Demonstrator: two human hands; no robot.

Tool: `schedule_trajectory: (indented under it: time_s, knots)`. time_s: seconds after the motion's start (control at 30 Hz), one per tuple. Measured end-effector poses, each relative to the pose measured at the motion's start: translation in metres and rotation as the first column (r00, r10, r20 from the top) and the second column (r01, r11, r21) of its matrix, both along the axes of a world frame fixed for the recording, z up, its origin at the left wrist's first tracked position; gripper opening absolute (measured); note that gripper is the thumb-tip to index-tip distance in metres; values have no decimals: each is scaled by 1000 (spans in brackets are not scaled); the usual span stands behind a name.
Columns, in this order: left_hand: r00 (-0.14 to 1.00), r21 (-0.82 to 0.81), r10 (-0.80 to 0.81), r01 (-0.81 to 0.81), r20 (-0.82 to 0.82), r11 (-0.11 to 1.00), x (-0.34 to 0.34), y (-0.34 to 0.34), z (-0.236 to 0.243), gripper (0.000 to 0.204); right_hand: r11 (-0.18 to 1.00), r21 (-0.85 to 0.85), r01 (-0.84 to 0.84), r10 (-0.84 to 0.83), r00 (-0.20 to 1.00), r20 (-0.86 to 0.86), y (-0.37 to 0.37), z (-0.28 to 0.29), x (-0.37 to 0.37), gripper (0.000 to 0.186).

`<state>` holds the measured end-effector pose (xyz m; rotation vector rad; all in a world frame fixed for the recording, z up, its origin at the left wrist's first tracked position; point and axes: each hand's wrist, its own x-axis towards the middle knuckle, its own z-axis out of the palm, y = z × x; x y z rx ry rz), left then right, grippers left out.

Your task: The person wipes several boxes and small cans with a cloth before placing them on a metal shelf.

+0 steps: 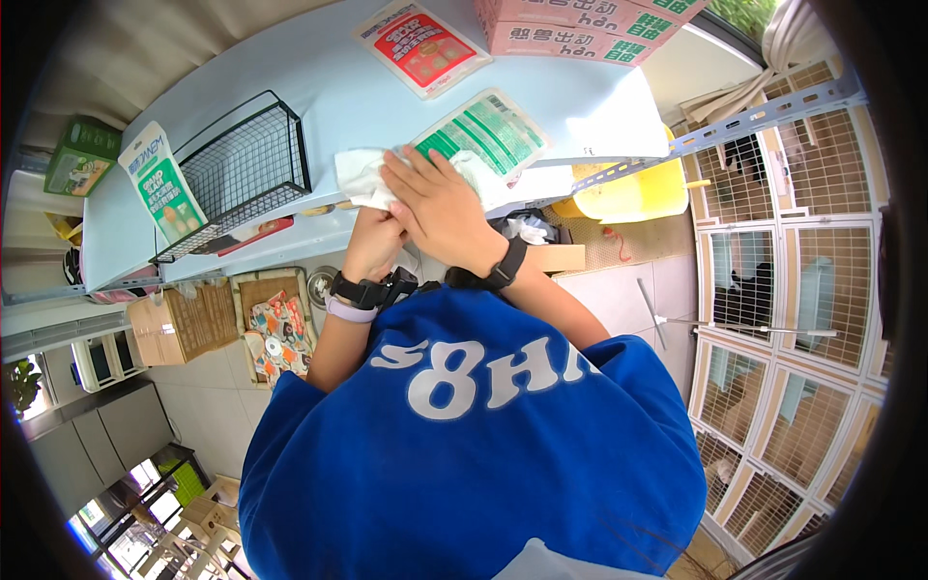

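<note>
White, crumpled: resting on cloth (360, 178) at near edge of shelf (319, 58), by green packet (495, 130), with flattened right grip (440, 201); can't tell whether clutching anything with curled left grip (375, 244). Probably light, limp; best pinched by loose left end.

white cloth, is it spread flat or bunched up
Bunched up: the white cloth shows creases and crumpled edges on both sides of the right hand.

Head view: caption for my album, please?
Right hand on a crumpled white wipe, left hand beside it, black wire basket further left.
</note>
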<state>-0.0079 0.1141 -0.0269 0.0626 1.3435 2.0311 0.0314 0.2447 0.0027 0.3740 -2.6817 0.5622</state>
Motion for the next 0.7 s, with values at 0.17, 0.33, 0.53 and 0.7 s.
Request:
schedule_trajectory:
  time_s: [0.17,0.33,0.53,0.7]
  knots:
    - [1000,64,-22,23,-17,998,1,-5,-8,50,985,-44,-168,171,983,71,7,1,20,48]
    - [977,-184,-212,209,6,960,-6,-7,-14,30,990,100,-100,100,995,1,36,-2,4,48]
    - [995,45,-63,60,71,997,0,3,-3,21,966,118,228,-233,972,28,106,-12,-25,46]
    - [999,43,-32,31,44,999,0,-1,-2,23,953,100,286,-288,958,9,147,-27,-24,44]
